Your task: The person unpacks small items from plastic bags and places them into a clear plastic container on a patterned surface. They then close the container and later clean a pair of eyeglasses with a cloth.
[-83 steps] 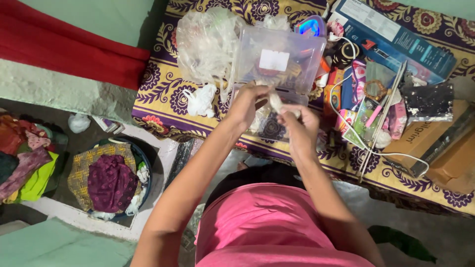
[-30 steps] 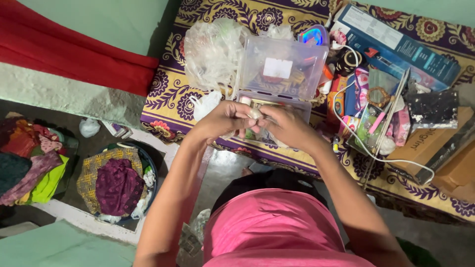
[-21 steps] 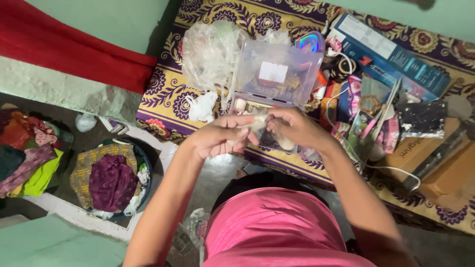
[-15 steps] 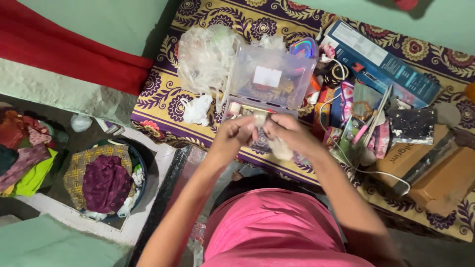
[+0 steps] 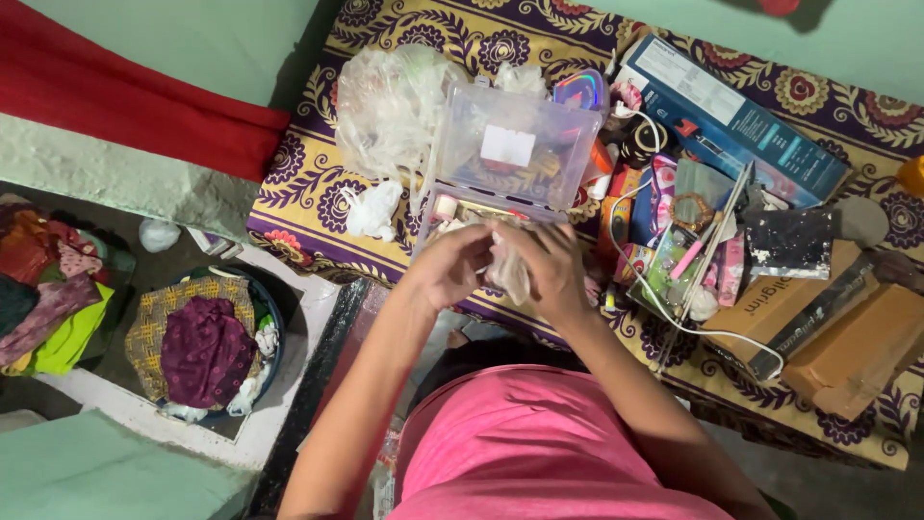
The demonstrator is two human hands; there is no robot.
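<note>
My left hand [image 5: 450,268] and my right hand [image 5: 551,270] meet over the near edge of a patterned cloth [image 5: 318,183]. Between them they hold a small crumpled whitish plastic bag [image 5: 507,270]. Just beyond my hands stands a clear plastic box [image 5: 510,154] with its lid raised and small items inside. A large crumpled clear plastic bag [image 5: 390,101] lies to the box's left, and a small white wad [image 5: 372,208] sits below it.
Right of the box lie packets, a white cable [image 5: 664,303], a long blue carton [image 5: 736,120], a black speckled block [image 5: 791,241] and brown cardboard boxes [image 5: 857,337]. A basin of clothes [image 5: 207,347] sits on the floor at left. A red cloth [image 5: 125,96] hangs on the ledge.
My hands have drawn closer together and a little toward me, and the whitish bag is bunched more tightly between them. The view has shifted slightly.
</note>
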